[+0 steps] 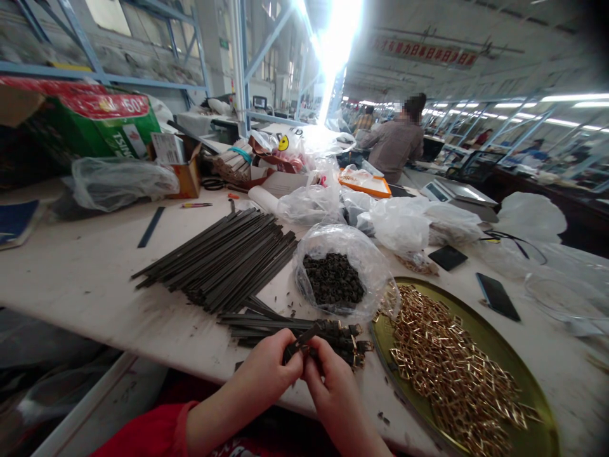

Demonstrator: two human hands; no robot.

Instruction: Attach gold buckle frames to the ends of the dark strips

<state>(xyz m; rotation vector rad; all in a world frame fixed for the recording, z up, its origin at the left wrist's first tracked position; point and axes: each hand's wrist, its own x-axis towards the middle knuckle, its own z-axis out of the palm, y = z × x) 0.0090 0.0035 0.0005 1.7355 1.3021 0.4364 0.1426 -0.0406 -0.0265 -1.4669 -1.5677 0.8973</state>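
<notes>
While hands (272,360) pinch it, the strap (304,337) slants; tip forward-right.

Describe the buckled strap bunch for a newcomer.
On the worktable, find the round tray of loose gold buckles. Left of it, beyond the right hand, lies a small bunch of black straps. Unlike the larger strap pile behind, its right ends carry fitted buckles.

a green and red box (114,124) sat at left, a crumpled clear plastic bag (124,184) in front. a pen (196,205) lay near a small cardboard box (188,176), and a phone (498,297) lay at the right. farther back stood a scale (464,192) and an orange-rimmed tray (365,187); a co-worker (396,145) had their back turned, and a red banner (425,52) hung beyond.
</notes>
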